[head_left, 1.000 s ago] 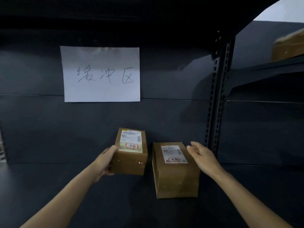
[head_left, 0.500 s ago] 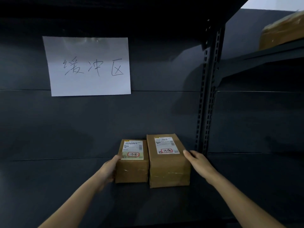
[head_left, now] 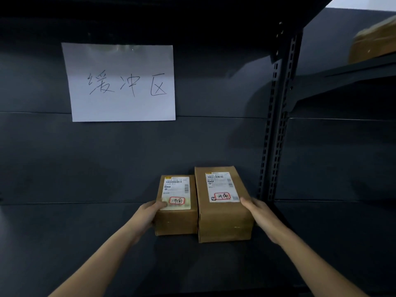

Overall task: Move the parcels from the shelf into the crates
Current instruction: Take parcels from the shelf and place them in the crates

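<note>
Two brown cardboard parcels stand side by side and touching on the dark shelf [head_left: 85, 243]. The smaller parcel [head_left: 176, 219] is on the left, the larger parcel [head_left: 225, 221] on the right; each has a white label with a red-circled mark on top. My left hand [head_left: 150, 213] grips the left side of the smaller parcel, thumb on its top edge. My right hand [head_left: 259, 213] presses against the right side of the larger parcel, thumb on its top edge. No crate is in view.
A white paper sign [head_left: 121, 82] with handwriting hangs on the shelf's back panel. A slotted metal upright [head_left: 276, 125] stands right of the parcels. Another brown parcel [head_left: 375, 43] sits on a higher shelf at the far right.
The two parcels, apart a second ago, are now pushed together. My right hand has closed in onto the larger parcel's right side; my left hand stays on the smaller one.
</note>
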Motion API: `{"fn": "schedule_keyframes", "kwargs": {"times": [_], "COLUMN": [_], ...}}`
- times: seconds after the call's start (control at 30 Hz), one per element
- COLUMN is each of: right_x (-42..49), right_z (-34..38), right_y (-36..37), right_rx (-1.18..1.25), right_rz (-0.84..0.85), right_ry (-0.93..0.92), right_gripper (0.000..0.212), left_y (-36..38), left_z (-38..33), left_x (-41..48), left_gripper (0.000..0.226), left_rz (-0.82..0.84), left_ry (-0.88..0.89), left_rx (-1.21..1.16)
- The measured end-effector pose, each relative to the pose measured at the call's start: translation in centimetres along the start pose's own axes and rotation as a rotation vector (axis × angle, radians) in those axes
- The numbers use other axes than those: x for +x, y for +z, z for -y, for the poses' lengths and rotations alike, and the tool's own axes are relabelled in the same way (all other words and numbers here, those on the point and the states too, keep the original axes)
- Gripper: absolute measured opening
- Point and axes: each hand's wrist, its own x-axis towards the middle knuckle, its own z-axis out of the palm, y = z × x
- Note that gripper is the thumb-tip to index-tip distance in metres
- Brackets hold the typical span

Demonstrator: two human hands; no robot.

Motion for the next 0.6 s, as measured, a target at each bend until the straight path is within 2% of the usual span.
{"fn": "schedule_keyframes", "kwargs": {"times": [0.13, 0.27, 0.37, 0.5, 0.6], "right_x": [-1.3, -3.0, -4.3, -5.7, -6.3], "right_z": [-1.1, -2.6, -3.4, -3.8, -4.1], "right_y": [0.1, -0.2, -0.2, 0.2, 0.3], "right_rx": [0.042, 0.088, 0.095, 0.107, 0.115], "right_rz": [0.011, 0.057, 0.080, 0.078, 0.078], "right_ry": [-0.107, -0.147, -0.165, -0.185, -0.193], "right_gripper": [0.045, 0.072, 0.086, 0.076, 0.083], "left_y": [-0.8, -1.8, -1.8, -1.4, -1.3], "left_z": [0.2, 1.0, 1.5, 2.1, 2.3], "left_x": [-1.1, -2.0, -2.9, -4.4, -5.7], "left_gripper": [0.034, 0.069, 0.078, 0.083, 0.087], "left_rz": [0.057, 0.124, 0.121, 0.096, 0.076], "left_ry": [0.107, 0.184, 0.230, 0.290, 0.327], "left_rx": [-0.022, 0.017, 0.048, 0.080, 0.066]}}
